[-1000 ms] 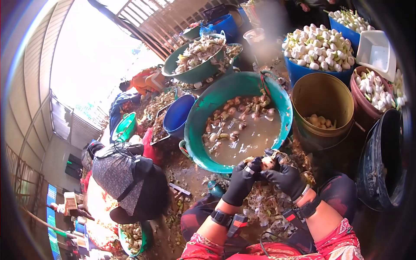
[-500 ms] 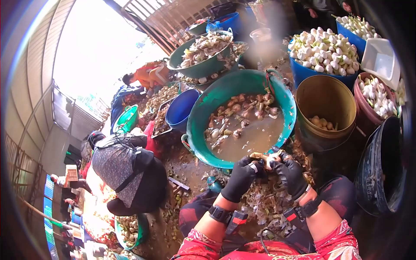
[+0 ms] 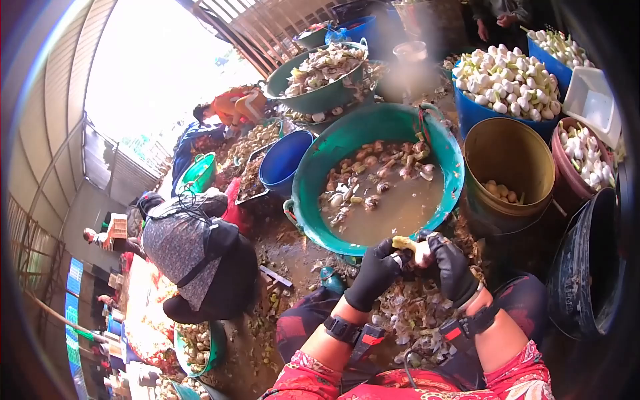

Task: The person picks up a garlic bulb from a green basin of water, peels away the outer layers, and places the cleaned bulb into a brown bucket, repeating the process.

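Observation:
In front of the big green tub, my two black-gloved hands meet at a garlic bulb (image 3: 423, 255) with a pale yellow-green stalk pointing left. My right hand (image 3: 455, 268) is closed around the bulb's right side. My left hand (image 3: 375, 272) is closed, its fingertips at the stalk side; a small pale spot shows at them, too small to name. Beyond them, the green tub (image 3: 308, 230) holds murky water and several muddy, unpeeled bulbs (image 3: 371, 160). Peelings (image 3: 413, 313) lie on the ground between my knees.
To the right stand a brown bucket (image 3: 481, 193) with some bulbs, a blue tub (image 3: 475, 115) heaped with white bulbs, a pink bucket (image 3: 565, 177) and a dark tub (image 3: 575, 267). A blue bucket (image 3: 280, 160) and a crouching person (image 3: 190, 250) are on the left.
The bulb shows more plainly between my hands, its stalk now up and to the left. My right hand has turned slightly around it. The whole view has shifted slightly.

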The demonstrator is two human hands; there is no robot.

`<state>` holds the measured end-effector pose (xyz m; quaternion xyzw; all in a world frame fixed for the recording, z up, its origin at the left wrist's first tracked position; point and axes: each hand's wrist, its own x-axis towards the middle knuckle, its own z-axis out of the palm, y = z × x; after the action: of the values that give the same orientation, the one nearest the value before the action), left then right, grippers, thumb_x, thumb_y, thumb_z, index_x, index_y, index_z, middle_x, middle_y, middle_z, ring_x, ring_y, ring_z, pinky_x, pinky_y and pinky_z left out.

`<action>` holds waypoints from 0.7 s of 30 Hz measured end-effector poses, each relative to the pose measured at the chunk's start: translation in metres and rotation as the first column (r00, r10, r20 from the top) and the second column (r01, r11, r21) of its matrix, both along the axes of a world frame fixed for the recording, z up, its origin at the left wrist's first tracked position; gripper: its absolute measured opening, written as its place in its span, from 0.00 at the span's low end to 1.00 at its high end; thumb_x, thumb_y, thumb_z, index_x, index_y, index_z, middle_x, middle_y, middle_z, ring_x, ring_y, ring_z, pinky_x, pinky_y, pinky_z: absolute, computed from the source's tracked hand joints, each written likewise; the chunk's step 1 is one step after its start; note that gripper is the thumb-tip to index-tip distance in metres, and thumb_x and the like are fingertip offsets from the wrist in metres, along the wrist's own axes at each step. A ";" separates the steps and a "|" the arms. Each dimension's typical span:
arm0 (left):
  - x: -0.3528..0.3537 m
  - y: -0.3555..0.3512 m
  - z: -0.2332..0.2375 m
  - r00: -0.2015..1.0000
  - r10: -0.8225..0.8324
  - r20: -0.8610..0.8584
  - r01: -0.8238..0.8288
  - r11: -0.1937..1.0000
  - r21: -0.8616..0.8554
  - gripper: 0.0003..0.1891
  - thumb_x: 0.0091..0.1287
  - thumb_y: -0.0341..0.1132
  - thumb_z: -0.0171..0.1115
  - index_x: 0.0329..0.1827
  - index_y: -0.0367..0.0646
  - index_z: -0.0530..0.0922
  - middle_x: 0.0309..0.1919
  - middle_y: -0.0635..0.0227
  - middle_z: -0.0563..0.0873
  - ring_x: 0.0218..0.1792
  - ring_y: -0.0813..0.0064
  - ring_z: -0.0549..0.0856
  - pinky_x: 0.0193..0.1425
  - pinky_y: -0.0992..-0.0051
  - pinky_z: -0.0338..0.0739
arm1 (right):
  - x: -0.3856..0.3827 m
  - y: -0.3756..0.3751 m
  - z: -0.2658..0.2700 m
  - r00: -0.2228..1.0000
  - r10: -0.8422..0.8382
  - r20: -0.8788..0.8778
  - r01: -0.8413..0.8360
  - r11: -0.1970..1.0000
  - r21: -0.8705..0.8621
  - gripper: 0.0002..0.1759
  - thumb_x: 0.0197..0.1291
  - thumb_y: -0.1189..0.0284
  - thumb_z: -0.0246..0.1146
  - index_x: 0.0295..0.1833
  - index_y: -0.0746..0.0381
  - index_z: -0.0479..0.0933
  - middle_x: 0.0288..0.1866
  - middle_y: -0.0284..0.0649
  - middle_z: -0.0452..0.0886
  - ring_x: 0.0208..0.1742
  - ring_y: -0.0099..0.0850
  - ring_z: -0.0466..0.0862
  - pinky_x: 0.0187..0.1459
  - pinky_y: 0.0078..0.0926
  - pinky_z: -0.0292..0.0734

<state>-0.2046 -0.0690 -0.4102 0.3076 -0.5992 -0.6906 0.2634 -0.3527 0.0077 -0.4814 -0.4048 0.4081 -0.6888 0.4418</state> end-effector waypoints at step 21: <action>0.000 0.015 0.016 0.999 0.027 -0.030 -0.025 0.998 0.063 0.13 0.65 0.29 0.58 0.51 0.36 0.78 0.36 0.66 0.84 0.31 0.78 0.82 0.37 0.79 0.78 | -0.012 0.009 0.038 0.718 0.379 0.584 -0.457 0.889 -0.016 0.10 0.64 0.67 0.54 0.36 0.62 0.74 0.29 0.33 0.74 0.32 0.21 0.74 0.36 0.22 0.73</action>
<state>-0.2047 -0.0537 -0.3939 0.3131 -0.5690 -0.7102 0.2717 -0.3650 0.0170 -0.4431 -0.2312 0.1979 -0.6318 0.7129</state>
